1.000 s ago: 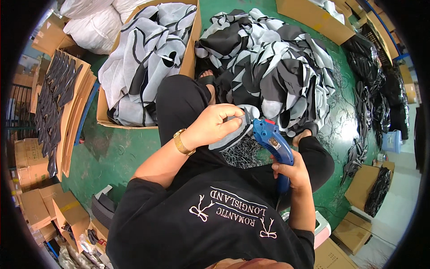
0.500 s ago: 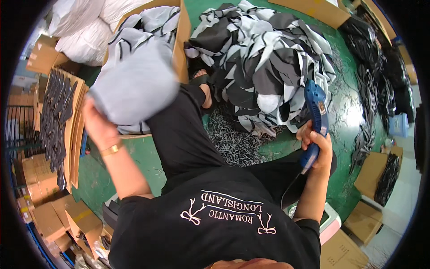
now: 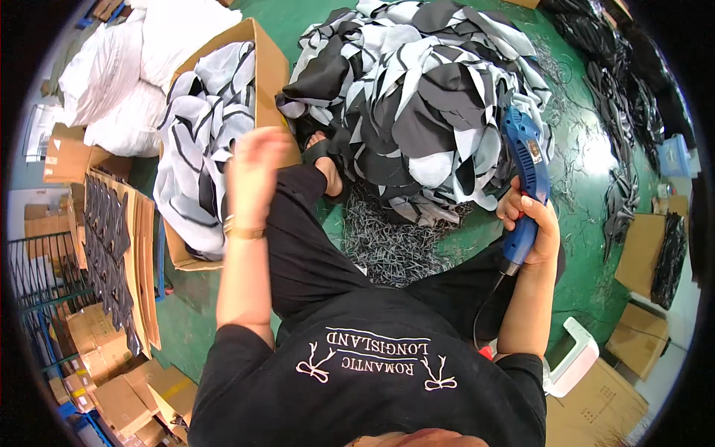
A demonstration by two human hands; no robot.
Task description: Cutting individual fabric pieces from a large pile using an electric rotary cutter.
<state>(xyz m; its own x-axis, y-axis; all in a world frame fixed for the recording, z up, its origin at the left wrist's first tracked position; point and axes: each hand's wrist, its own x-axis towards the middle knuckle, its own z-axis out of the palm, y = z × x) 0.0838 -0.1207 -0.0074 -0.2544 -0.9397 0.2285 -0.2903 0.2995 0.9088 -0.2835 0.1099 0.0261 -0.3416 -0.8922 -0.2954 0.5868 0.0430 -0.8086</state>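
Green floor is strewn with dark trimmings (image 3: 387, 246), which lie just below a heap (image 3: 424, 97) of black-and-white cut pieces kept within reach. The right hand (image 3: 530, 223) is wrapped tight around a blue cutter (image 3: 526, 179), blade end pointed up and away. The left hand (image 3: 257, 167) is blurred over a box (image 3: 264, 67) of finished pieces; nothing is seen in it, but its fingers cannot be told.

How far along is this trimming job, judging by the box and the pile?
Done: trimmed pieces fill the cardboard box, scraps litter the floor. In hand: the right hand holds the blue cutter; the left hand is empty over the box. Left: a large black-and-white pile.
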